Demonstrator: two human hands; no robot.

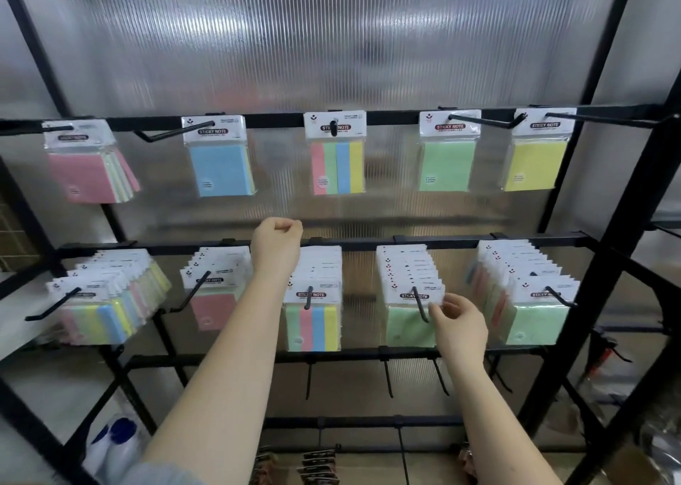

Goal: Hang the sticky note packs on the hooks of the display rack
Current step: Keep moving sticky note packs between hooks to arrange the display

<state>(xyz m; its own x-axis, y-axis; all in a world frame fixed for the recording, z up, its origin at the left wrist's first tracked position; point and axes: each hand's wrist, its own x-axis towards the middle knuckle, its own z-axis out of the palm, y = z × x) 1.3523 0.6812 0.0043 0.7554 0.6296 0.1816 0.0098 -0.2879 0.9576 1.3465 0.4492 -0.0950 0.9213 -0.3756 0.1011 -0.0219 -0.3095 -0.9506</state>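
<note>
Sticky note packs hang on two rows of black hooks on the display rack (368,118). The top row holds a pink pack (84,175), a blue pack (221,167), a striped pack (337,166), a green pack (446,164) and a yellow pack (534,164). The lower row carries several packs per hook. My right hand (460,328) pinches the header edge of the front green pack (409,322) on the fourth lower hook (420,304). My left hand (278,239) is a loose fist raised between the rows, above the striped stack (313,322), with nothing seen in it.
Bare black hooks (387,374) point down from the third bar. A white bottle with a blue cap (118,444) stands low left. Dark items (320,466) hang on the bottom row. The rack's slanted right frame (604,263) borders the hooks.
</note>
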